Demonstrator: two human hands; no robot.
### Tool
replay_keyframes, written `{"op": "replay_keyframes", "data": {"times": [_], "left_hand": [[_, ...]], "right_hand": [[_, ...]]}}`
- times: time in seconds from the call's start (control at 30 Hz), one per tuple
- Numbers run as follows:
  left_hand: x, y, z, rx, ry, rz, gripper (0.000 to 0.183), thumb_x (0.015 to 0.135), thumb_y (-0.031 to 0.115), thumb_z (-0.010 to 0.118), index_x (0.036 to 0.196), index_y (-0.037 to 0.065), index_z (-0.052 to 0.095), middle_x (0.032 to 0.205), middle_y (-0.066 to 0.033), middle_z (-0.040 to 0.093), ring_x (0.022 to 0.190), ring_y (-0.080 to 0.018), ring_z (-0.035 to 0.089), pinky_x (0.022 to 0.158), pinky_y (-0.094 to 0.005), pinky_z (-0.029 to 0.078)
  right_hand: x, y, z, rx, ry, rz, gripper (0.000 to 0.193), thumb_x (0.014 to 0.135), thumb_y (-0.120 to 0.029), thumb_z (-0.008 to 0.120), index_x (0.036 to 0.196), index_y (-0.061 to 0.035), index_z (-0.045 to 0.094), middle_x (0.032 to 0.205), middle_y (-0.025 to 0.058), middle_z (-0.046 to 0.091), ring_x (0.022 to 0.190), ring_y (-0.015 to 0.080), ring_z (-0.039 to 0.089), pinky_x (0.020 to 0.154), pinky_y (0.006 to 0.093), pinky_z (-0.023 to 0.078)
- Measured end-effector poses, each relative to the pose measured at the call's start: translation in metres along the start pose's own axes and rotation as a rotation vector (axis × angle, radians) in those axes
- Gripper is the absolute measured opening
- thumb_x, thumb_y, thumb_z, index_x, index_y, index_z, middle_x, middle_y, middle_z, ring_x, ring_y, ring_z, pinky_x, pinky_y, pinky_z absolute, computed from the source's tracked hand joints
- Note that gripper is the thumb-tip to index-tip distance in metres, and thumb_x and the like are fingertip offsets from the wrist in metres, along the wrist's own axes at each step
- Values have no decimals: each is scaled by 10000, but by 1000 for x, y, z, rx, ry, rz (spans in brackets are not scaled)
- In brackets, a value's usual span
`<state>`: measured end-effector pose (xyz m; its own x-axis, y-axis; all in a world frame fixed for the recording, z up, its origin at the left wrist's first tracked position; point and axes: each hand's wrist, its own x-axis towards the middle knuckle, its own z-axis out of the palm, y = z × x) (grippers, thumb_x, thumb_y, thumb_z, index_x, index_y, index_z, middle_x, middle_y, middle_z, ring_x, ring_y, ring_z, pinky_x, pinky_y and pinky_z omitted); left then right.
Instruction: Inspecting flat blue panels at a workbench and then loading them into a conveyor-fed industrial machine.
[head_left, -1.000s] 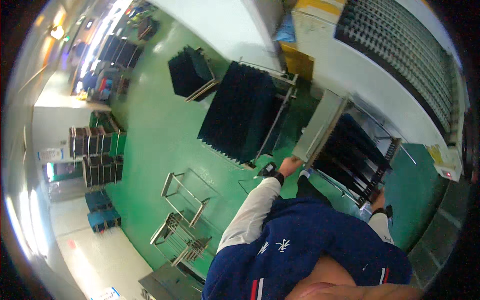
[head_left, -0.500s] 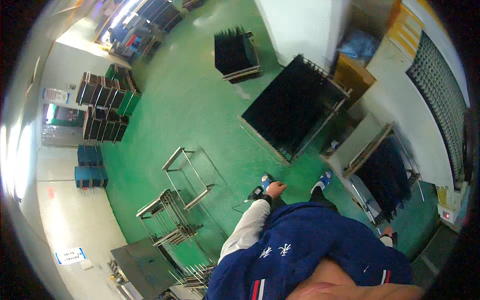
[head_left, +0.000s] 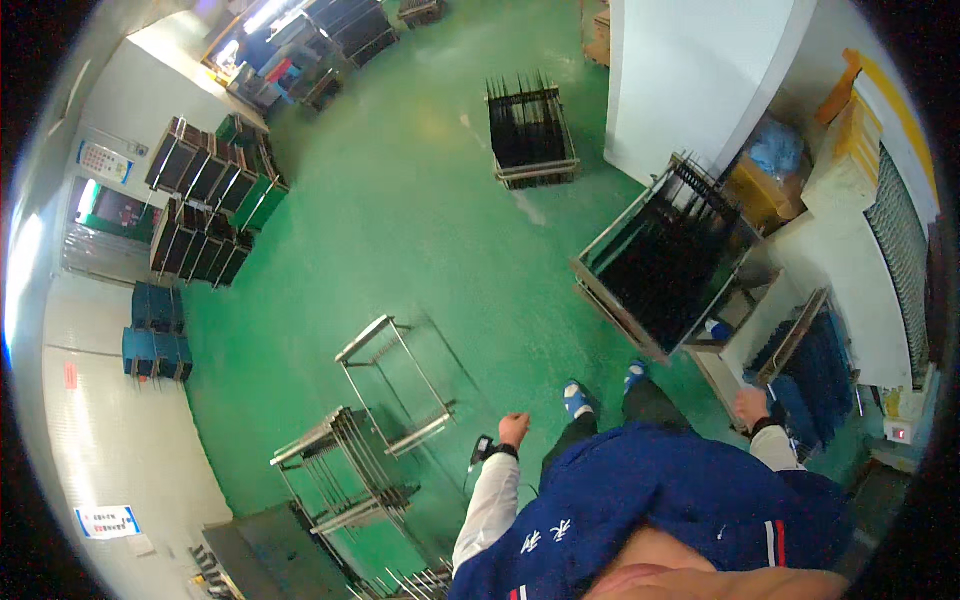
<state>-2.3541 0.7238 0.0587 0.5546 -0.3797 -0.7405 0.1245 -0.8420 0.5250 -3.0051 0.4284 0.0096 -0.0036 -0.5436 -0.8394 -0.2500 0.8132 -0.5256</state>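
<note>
Glossy green floor [head_left: 420, 230], bare metal racks [head_left: 395, 385]

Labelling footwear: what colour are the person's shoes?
Shoes: blue with white, standing on the green floor. Head view, the only one, shows them.

Green floor [head_left: 430, 200] bears seemingly metal racks [head_left: 395, 385].

Left hand [head_left: 513, 429] let go of the tilted rack's [head_left: 792, 352] corner and swung down, now curled in a loose fist over the green floor [head_left: 420, 220] near the empty metal frame [head_left: 395, 385]. Right hand [head_left: 750, 405] now beside that rack. Black tray cart [head_left: 660, 265] shifted rightward in view.
</note>
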Motion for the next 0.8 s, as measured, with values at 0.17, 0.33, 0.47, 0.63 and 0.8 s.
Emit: {"op": "replay_keyframes", "data": {"times": [0.17, 0.33, 0.47, 0.63, 0.8], "left_hand": [[48, -16, -34, -196, -33, -117, 221, 814, 204, 625, 852, -11, 658, 705, -78, 642, 588, -168, 600, 511, -290, 460], [60, -4, -62, -510, -126, -184, 276, 863, 211, 602, 1047, 6, 589, 834, -84, 659, 606, -174, 622, 476, -268, 449], [76, 62, -95, -581, -137, -140, 299, 875, 227, 600, 1078, 8, 576, 875, -92, 664, 647, -177, 633, 517, -260, 467], [111, 144, -162, -490, -60, -137, 359, 891, 237, 593, 1120, -36, 550, 960, -127, 665, 724, -191, 639, 576, -271, 490], [159, 196, -205, -504, -23, -19, 367, 895, 237, 587, 1135, -38, 545, 962, -124, 663, 725, -191, 640, 578, -279, 491]], "right_hand": [[48, -126, 77, -90, 169, -575, 108, 818, -213, 585, 767, -118, 592, 641, 34, 566, 486, 156, 511, 434, 267, 391], [-37, -336, 280, 19, 227, -547, 237, 922, -272, 511, 885, -63, 617, 679, 35, 607, 541, 108, 537, 455, 256, 406], [-28, -427, 391, 176, 184, -636, 213, 888, -229, 550, 823, -40, 623, 640, 33, 598, 494, 105, 518, 428, 248, 378], [49, -467, 477, 112, 79, -664, 229, 881, -219, 530, 815, -18, 616, 640, 58, 603, 513, 137, 542, 461, 282, 413], [51, -483, 519, -68, -110, -419, 253, 866, -290, 545, 849, -49, 622, 700, 63, 637, 568, 159, 590, 499, 291, 473]]}}
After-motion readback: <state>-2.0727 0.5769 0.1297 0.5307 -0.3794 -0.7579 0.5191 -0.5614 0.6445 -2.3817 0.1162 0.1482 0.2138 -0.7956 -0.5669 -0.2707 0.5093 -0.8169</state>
